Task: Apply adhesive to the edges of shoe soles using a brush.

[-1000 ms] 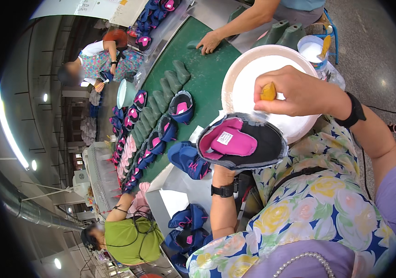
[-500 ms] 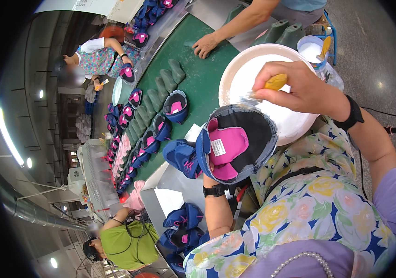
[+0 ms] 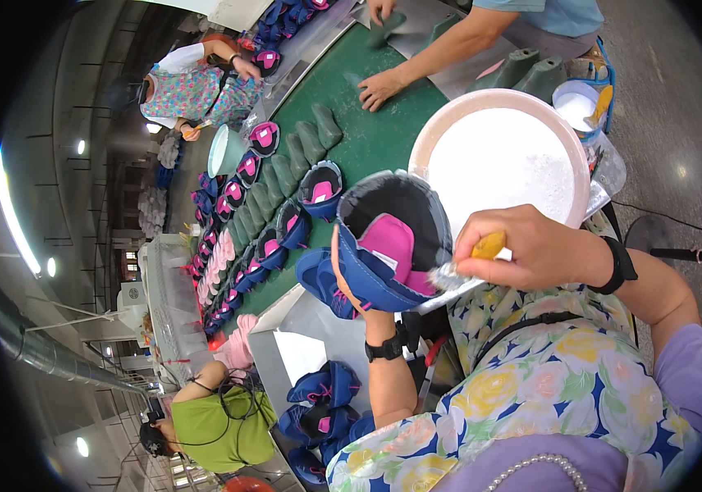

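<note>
My left hand (image 3: 344, 275) grips a blue shoe upper (image 3: 371, 266) from its left side, with the black and pink inside turned up. Between the fingers of my right hand (image 3: 523, 244) is a brush (image 3: 490, 244) with a yellow handle. Its pale bristles touch the upper's grey edge at the near right. Just beyond, a pinkish basin (image 3: 582, 168) holds white liquid. Another blue shoe upper (image 3: 318, 283) with pink laces lies left of my left hand, partly hidden by it.
Rows of blue uppers (image 3: 292, 225) and green shoe lasts (image 3: 310, 141) stand on a green belt (image 3: 375, 135). Across it, a co-worker's hands (image 3: 382, 88) handle lasts. A small tub (image 3: 574, 102) with a brush stands right of the basin. More uppers (image 3: 322, 422) are stacked at lower left.
The brush has come from the upper's far edge, over the basin, to its near right edge. The upper has shifted left and tilted differently. A co-worker's second hand has appeared with a green last.
</note>
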Demonstrator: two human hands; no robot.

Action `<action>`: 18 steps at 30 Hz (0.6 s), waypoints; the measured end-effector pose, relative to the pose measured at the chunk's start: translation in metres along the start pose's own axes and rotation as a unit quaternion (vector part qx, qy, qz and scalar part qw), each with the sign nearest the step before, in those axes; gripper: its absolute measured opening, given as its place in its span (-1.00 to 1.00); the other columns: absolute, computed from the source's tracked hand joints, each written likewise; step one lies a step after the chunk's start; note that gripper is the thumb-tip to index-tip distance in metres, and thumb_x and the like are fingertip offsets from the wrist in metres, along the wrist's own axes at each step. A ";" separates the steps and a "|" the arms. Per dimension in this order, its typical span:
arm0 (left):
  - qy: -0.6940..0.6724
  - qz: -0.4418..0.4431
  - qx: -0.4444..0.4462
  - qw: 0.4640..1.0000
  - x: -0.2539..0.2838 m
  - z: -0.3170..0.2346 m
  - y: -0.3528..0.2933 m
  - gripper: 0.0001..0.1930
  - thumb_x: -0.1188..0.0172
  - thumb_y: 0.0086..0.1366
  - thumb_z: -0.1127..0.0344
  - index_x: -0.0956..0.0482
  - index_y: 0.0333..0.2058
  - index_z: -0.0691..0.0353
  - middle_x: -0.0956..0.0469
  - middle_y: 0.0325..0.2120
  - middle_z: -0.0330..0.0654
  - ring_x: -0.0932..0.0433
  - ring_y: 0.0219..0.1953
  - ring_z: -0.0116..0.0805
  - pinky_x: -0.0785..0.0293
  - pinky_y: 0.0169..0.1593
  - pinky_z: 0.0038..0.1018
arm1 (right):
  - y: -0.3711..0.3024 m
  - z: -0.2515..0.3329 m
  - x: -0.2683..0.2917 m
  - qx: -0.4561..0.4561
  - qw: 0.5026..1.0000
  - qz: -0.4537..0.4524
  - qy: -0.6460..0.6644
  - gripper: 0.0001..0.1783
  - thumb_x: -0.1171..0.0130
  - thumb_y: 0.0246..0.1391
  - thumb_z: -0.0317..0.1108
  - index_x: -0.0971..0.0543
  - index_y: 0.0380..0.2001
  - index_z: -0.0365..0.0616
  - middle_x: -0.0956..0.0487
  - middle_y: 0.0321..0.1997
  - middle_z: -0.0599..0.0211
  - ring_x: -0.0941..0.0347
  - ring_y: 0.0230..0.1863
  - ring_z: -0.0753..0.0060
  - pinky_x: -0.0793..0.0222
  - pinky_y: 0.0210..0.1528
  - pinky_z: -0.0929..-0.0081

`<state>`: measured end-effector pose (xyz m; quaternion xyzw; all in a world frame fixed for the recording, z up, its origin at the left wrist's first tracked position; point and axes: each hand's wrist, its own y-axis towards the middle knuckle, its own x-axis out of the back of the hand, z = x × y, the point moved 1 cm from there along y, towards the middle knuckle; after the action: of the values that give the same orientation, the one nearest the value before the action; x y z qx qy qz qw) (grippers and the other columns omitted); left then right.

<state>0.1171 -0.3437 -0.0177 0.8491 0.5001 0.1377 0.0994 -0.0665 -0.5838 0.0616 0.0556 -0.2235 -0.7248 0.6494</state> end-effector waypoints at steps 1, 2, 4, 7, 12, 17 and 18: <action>0.002 -0.009 0.000 1.000 0.001 0.002 -0.001 -0.40 -0.23 0.22 0.38 -0.30 0.24 0.30 -0.51 0.04 -0.08 -0.50 0.04 -0.26 -0.36 0.13 -0.41 | 0.002 -0.006 0.002 0.005 1.000 0.002 -0.002 -0.91 -0.29 0.12 -0.45 -0.59 -0.35 -0.21 -0.65 -0.28 0.29 -0.57 -0.27 0.49 -0.45 -0.20 0.53; 0.004 -0.021 -0.001 1.000 0.003 0.004 -0.003 -0.39 -0.24 0.21 0.39 -0.30 0.24 0.30 -0.50 0.04 -0.09 -0.50 0.06 -0.26 -0.35 0.15 -0.40 | 0.004 -0.013 0.009 -0.029 0.998 -0.048 -0.030 -0.91 -0.29 0.12 -0.46 -0.58 -0.34 -0.22 -0.65 -0.29 0.29 -0.57 -0.27 0.50 -0.45 -0.20 0.54; 0.018 -0.070 0.042 0.996 0.012 0.013 -0.002 -0.38 -0.26 0.20 0.42 -0.30 0.24 0.31 -0.50 0.04 -0.09 -0.49 0.08 -0.26 -0.34 0.19 -0.39 | 0.008 -0.024 0.023 -0.016 0.986 -0.151 -0.076 -0.88 -0.27 0.13 -0.41 -0.56 -0.32 -0.21 -0.61 -0.41 0.28 -0.54 -0.40 0.46 -0.44 -0.28 0.50; 0.000 -0.116 0.037 0.993 0.033 0.039 0.010 -0.39 -0.23 0.20 0.50 -0.29 0.24 0.31 -0.49 0.04 -0.13 -0.49 0.08 -0.30 -0.35 0.21 -0.40 | -0.005 -0.029 0.049 -0.073 0.974 -0.211 -0.028 -0.91 -0.23 0.16 -0.46 -0.54 -0.31 -0.24 -0.59 -0.37 0.34 -0.50 -0.40 0.56 -0.42 -0.30 0.57; -0.083 -0.074 0.187 0.976 0.054 0.109 0.082 -0.48 0.06 0.27 0.71 -0.28 0.19 0.19 -0.49 -0.01 -0.18 -0.55 -0.07 -0.37 -0.60 -0.18 -0.49 | -0.034 -0.038 0.069 -0.151 0.957 -0.246 0.037 -0.91 -0.19 0.21 -0.45 -0.53 -0.28 -0.25 -0.58 -0.29 0.33 -0.50 -0.35 0.62 -0.43 -0.27 0.64; -0.128 -0.072 0.226 0.963 0.033 0.183 0.171 -0.59 0.08 0.38 0.62 -0.27 0.17 0.19 -0.48 -0.01 -0.14 -0.59 -0.10 -0.24 -0.69 -0.17 -0.29 | -0.056 -0.048 0.076 -0.221 0.933 -0.279 0.046 -0.90 -0.18 0.21 -0.45 -0.52 -0.27 -0.27 -0.59 -0.29 0.31 -0.52 -0.34 0.62 -0.46 -0.26 0.64; -0.116 -0.066 0.203 0.970 0.029 0.197 0.181 -0.62 0.08 0.39 0.63 -0.31 0.14 0.21 -0.48 0.00 -0.12 -0.60 -0.09 -0.20 -0.69 -0.14 -0.26 | -0.059 -0.048 0.077 -0.220 0.932 -0.285 0.043 -0.90 -0.18 0.21 -0.45 -0.52 -0.27 -0.27 -0.59 -0.29 0.31 -0.52 -0.34 0.62 -0.46 -0.26 0.64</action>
<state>0.3447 -0.4110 -0.1437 0.8270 0.5574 -0.0729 -0.0093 -0.1146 -0.6670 0.0110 0.0042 -0.0051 -0.9071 0.4209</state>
